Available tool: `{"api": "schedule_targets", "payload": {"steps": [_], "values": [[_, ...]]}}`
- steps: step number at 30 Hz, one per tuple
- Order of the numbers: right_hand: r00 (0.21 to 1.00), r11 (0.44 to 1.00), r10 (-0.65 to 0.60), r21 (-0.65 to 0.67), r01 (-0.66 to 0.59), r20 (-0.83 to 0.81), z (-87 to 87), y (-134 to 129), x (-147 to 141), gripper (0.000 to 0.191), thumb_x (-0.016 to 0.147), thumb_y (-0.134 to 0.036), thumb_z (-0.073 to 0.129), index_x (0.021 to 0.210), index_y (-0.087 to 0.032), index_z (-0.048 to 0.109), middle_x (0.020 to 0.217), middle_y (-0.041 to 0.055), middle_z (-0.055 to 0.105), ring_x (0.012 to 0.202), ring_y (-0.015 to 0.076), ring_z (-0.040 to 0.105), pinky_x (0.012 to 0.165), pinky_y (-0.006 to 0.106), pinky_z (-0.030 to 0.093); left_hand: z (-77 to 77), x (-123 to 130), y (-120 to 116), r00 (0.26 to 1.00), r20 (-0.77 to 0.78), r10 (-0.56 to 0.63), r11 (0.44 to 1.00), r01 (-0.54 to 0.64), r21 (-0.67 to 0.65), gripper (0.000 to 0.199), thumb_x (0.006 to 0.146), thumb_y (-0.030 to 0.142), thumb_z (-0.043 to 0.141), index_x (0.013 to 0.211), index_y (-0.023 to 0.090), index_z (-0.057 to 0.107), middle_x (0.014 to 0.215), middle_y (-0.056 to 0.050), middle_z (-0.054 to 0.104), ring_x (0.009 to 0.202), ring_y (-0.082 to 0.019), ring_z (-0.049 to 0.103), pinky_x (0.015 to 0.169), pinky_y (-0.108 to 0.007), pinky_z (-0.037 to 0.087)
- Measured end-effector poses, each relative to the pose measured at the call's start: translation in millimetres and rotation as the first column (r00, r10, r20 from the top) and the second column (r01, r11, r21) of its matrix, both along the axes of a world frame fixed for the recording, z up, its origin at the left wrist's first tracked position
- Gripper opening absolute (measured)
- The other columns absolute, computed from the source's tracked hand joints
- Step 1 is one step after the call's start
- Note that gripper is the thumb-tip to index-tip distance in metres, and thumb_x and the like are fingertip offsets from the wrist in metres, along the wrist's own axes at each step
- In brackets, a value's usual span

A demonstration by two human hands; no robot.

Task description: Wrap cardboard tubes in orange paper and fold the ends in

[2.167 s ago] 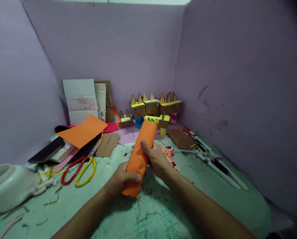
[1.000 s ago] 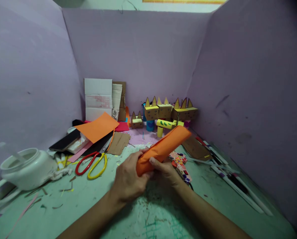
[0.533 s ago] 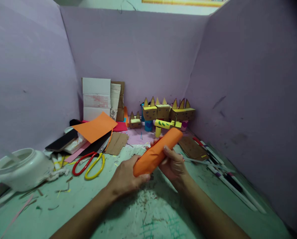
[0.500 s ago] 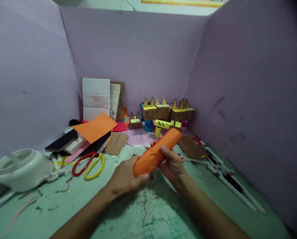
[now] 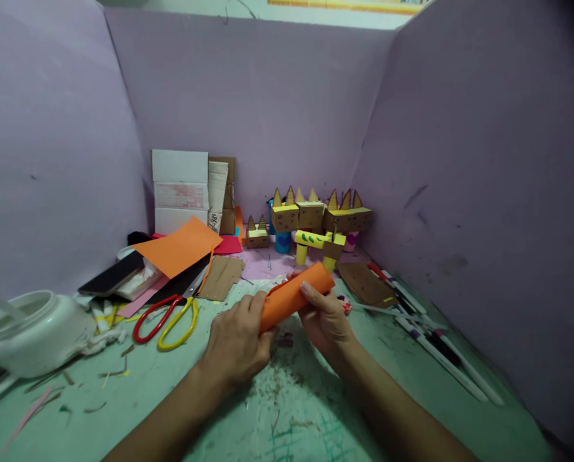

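An orange paper tube [image 5: 291, 300] is held between my two hands above the middle of the table. My left hand [image 5: 239, 337] wraps around its near left end, with the thumb underneath. My right hand [image 5: 326, 314] grips the far right part, its thumb lying along the top and its other fingers mostly hidden behind the roll. A red edge shows along the tube's upper left side. Beyond the tube stand cardboard animal heads [image 5: 286, 219] with pointed ears and a yellow paper figure [image 5: 311, 239] with green marks.
Scissors [image 5: 176, 314] with red and yellow handles lie to the left, near an orange sheet [image 5: 181, 246] and a cardboard scrap [image 5: 223, 277]. A white pot [image 5: 36, 330] stands far left. Markers [image 5: 441, 359] and brown cardboard [image 5: 366, 284] lie right. Purple panels [image 5: 248, 96] enclose the table.
The orange tube has come lower and slightly left, tilting flatter. My left hand has turned further over its near end. The whole view has shifted a little.
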State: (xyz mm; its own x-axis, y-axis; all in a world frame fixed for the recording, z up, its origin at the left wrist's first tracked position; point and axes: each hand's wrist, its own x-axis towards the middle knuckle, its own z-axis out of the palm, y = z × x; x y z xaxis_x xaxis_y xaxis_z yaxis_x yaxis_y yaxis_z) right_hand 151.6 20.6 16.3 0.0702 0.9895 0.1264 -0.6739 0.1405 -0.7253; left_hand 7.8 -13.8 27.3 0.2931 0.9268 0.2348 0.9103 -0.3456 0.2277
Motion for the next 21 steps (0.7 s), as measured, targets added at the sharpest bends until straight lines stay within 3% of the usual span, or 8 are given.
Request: {"api": "schedule_targets", "payload": {"steps": [7,8,10,12,14,17,19,21], "values": [[0.934,0.959,-0.244,0.208,0.192,0.261,11.3,6,26,0.063,0.05,-0.03,0.082,0.107,-0.026,0.056,0.119,0.0054,0.059,0.118,0.0276,0.046,0.102,0.045,0.032,4.8,-15,6,0.987,-0.157,0.024,0.984,0.005,0.179,0.055,0.075,0.017,0.049,0.13,0.012,0.044,0.106,-0.014,0.06,0.092,-0.03,0.057,0.076,-0.041,0.045],[0.805,0.898,-0.379,0.391,0.201,0.456,15.6,5,31,0.073,0.049,-0.03,0.083,0.115,-0.025,0.053,0.128,0.0069,0.053,0.125,0.0287,0.04,0.106,0.046,0.027,6.8,-17,7,0.98,-0.199,0.007,0.979,0.034,0.2,0.056,0.073,0.015,0.05,0.129,0.012,0.046,0.105,-0.015,0.06,0.093,-0.031,0.056,0.078,-0.042,0.045],[0.356,0.781,-0.553,0.617,-0.092,0.753,22.8,1,36,0.072,0.053,-0.035,0.082,0.119,-0.023,0.054,0.13,0.0105,0.053,0.125,0.0323,0.04,0.108,0.051,0.019,10.8,-20,7,0.956,-0.286,-0.062,0.967,0.129,0.222,0.057,0.068,0.011,0.052,0.125,0.014,0.05,0.102,-0.014,0.061,0.094,-0.031,0.055,0.085,-0.046,0.042],[-0.012,0.776,-0.554,0.511,-0.369,0.832,25.9,-6,32,0.069,0.058,-0.038,0.079,0.119,-0.019,0.056,0.118,0.0136,0.062,0.116,0.0351,0.049,0.105,0.055,0.021,13.8,-19,6,0.926,-0.342,-0.161,0.944,0.245,0.219,0.052,0.068,0.013,0.054,0.12,0.014,0.054,0.099,-0.012,0.063,0.094,-0.03,0.056,0.096,-0.051,0.034],[-0.19,0.838,-0.44,0.325,-0.437,0.878,25.5,-13,25,0.07,0.061,-0.036,0.077,0.123,-0.017,0.052,0.109,0.0143,0.067,0.103,0.0345,0.058,0.093,0.051,0.037,14.6,-15,4,0.909,-0.346,-0.234,0.914,0.327,0.241,0.045,0.071,0.015,0.055,0.117,0.014,0.055,0.103,-0.012,0.063,0.103,-0.031,0.054,0.105,-0.057,0.019],[-0.148,0.929,-0.231,0.173,-0.327,0.962,23.6,-17,19,0.051,0.07,-0.032,0.068,0.117,-0.018,0.053,0.099,0.0105,0.069,0.084,0.0283,0.063,0.07,0.037,0.044,12.3,-13,2,0.938,-0.232,-0.258,0.847,0.335,0.413,0.054,0.072,0.012,0.056,0.125,0.019,0.047,0.13,-0.015,0.05,0.129,-0.035,0.034,0.107,-0.061,0.0],[0.017,0.965,-0.124,0.124,-0.231,0.992,22.9,-15,23,0.036,0.076,-0.037,0.061,0.106,-0.018,0.057,0.092,0.0084,0.067,0.078,0.025,0.061,0.067,0.035,0.042,9.9,-14,3,0.972,0.028,-0.233,0.813,0.179,0.554,0.064,0.073,0.013,0.059,0.132,0.024,0.038,0.142,-0.015,0.037,0.135,-0.035,0.024,0.108,-0.061,0.003],[0.257,0.976,0.017,0.04,-0.214,0.966,21.3,-14,27,0.039,0.077,-0.045,0.058,0.105,-0.018,0.055,0.09,0.0068,0.064,0.077,0.0228,0.058,0.067,0.035,0.043,7.6,-15,4,0.859,0.472,-0.197,0.855,-0.085,0.512,0.07,0.074,0.02,0.064,0.136,0.024,0.031,0.142,-0.015,0.036,0.133,-0.034,0.03,0.107,-0.056,0.018]]}}
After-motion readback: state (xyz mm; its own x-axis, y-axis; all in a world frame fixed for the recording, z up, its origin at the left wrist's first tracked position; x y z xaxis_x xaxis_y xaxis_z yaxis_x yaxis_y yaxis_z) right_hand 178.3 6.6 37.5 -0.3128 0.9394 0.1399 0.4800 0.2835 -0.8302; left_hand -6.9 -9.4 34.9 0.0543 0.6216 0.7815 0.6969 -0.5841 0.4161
